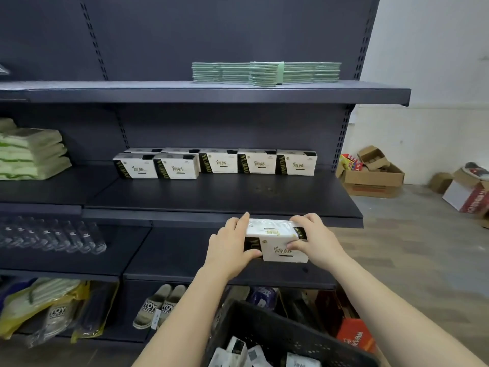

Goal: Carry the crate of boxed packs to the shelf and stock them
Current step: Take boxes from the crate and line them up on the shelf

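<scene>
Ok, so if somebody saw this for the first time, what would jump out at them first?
Most likely the white boxed pack held between the left hand and the right hand, dead centre by the front edge of the middle shelf. Next comes the row of matching packs lined up at the back of that shelf. The black crate at the bottom edge holds more packs.

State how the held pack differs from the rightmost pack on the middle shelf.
The held pack is gripped by the left hand and right hand, off the shelf; the rightmost pack rests on the middle shelf in a row. The held pack tilts, top showing; the rightmost pack sits level. Both share white-and-black printing.
</scene>
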### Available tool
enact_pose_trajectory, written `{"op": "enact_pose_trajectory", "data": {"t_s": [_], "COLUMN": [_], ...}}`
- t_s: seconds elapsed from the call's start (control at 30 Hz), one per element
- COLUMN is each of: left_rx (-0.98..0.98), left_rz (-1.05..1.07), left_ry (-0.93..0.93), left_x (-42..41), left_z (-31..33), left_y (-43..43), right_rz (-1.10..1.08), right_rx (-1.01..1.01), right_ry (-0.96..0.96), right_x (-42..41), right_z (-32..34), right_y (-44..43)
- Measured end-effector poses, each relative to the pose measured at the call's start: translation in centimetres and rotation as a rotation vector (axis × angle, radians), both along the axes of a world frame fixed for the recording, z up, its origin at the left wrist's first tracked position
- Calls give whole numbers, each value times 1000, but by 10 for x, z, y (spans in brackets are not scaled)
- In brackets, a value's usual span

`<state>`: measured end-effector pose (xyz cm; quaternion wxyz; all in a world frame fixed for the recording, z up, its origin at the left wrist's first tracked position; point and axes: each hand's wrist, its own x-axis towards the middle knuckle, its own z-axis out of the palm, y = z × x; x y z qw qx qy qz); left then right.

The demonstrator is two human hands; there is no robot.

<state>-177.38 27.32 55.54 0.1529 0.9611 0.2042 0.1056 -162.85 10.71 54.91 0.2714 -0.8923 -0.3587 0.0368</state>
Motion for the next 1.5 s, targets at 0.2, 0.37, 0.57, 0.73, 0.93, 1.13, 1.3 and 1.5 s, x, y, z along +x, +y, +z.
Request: {"op": "enact_pose_trajectory", "data": {"t_s": [0.2,0.37,0.57,0.73,0.93,1.13,1.3,1.5], "left_rx": [27,69,62,39,28,22,41,44], "left_rz": [49,49,-6,-24,-41,-54,-43,-13], "left_ry": [27,37,24,11,13,10,19,72], "left_x": [-1,5,13,19,30,45,58,73], "left_z": [1,1,2,0,-3,-7,-12,-20], "left_y": [26,61,104,135,166,184,202,230], "right_rz": [-20,-69,-110,-178,-242,-241,-217,-258], "right_rx": [-2,8,-22,-18,-21,-22,-49,-63], "right_ry": [-28,-46,-46,-41,-45,-97,-172,-200], "right_x": [12,23,39,53,68,69,73,87], "right_z": [9,20,27,26,18,14,12,7], "right_y": [23,54,96,129,165,197,230,270]}}
